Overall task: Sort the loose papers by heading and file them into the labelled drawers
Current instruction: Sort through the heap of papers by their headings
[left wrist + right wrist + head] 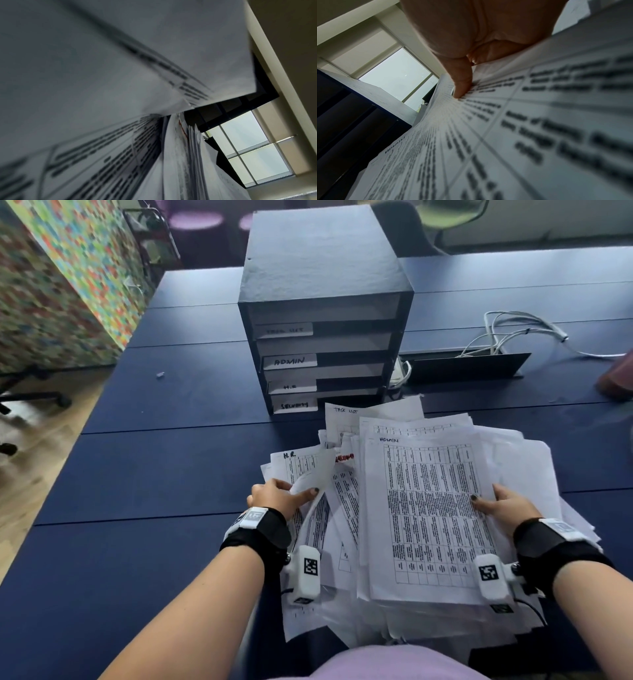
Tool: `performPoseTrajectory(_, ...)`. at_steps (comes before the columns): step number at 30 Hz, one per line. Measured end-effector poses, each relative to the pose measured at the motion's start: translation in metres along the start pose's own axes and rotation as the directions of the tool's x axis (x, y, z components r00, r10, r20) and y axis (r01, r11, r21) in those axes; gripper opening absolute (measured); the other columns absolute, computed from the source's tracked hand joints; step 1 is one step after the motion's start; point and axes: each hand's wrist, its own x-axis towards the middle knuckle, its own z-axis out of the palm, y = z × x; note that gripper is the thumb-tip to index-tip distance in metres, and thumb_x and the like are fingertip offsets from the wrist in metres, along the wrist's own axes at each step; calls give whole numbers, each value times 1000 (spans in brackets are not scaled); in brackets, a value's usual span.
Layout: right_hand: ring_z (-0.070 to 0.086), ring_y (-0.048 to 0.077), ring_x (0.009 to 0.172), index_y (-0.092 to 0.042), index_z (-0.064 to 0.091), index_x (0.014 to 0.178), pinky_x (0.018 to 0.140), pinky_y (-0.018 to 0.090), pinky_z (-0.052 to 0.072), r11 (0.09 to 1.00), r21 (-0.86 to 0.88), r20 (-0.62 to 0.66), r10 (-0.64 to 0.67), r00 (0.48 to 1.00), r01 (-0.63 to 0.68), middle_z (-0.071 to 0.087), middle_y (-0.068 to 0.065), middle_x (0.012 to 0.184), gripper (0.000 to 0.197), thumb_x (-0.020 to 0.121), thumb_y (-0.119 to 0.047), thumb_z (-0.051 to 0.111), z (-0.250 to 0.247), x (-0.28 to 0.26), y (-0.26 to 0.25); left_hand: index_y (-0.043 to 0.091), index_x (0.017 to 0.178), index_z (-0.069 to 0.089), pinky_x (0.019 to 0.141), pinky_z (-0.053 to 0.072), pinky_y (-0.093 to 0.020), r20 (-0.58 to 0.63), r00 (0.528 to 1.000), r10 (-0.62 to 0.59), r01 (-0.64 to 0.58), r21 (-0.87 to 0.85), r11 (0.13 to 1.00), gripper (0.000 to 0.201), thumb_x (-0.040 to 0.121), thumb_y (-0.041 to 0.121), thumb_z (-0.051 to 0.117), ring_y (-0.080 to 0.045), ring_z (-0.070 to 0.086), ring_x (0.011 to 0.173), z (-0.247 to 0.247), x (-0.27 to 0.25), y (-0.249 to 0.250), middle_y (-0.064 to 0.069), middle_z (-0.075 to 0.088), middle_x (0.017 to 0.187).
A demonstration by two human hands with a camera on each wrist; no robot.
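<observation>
A messy heap of printed papers (513, 460) lies on the dark blue table in front of me. On top sits a sheet headed ADMIN (428, 508); my right hand (503, 503) pinches its right edge, thumb on the print. The thumb (462, 83) shows pressed on the sheet (522, 135) in the right wrist view. My left hand (281, 494) grips a curled sheet (315, 477) at the heap's left edge, over a page headed H.R. (291, 457). The left wrist view shows only blurred paper (102, 67). The black drawer unit (322, 313) stands behind, with labels TASK LIST, ADMIN (289, 361), H.R., SECURITY.
A page headed TASK LIST (346, 410) pokes out at the heap's far side. White cables (513, 330) and a black cable tray (469, 368) lie right of the drawers. A small clip (160, 375) lies on the table (171, 474) at left. Bare table lies left of the heap.
</observation>
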Motion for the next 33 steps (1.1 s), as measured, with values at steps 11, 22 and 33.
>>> performPoseTrajectory(11, 61, 21, 77, -16, 60, 83, 63, 11, 49, 997, -77, 32, 0, 999, 3, 66, 9, 91, 12, 84, -5, 63, -6, 5, 5, 7, 89, 68, 68, 41, -26, -60, 979, 192, -196, -66, 978, 18, 88, 14, 52, -30, 58, 83, -2, -12, 24, -13, 68, 90)
performPoseTrajectory(22, 62, 4, 62, -16, 59, 82, 58, 7, 48, 998, -34, 52, 51, 997, -49, 63, 3, 85, 19, 84, 4, 59, -5, -3, -8, 21, 71, 74, 62, 52, -29, -288, 895, 340, -424, -319, 848, 14, 74, 25, 61, -14, 52, 55, -52, -48, 67, -3, 69, 62)
performPoseTrajectory(33, 57, 23, 86, -18, 59, 86, 69, 20, 50, 998, -31, 82, 63, 995, -61, 61, 15, 104, 20, 84, 2, 59, -4, -11, -18, 30, 78, 66, 68, 39, -11, -590, 460, 663, -883, -230, 408, 23, 80, 7, 66, 6, 51, 65, -102, -108, 115, 18, 59, 69)
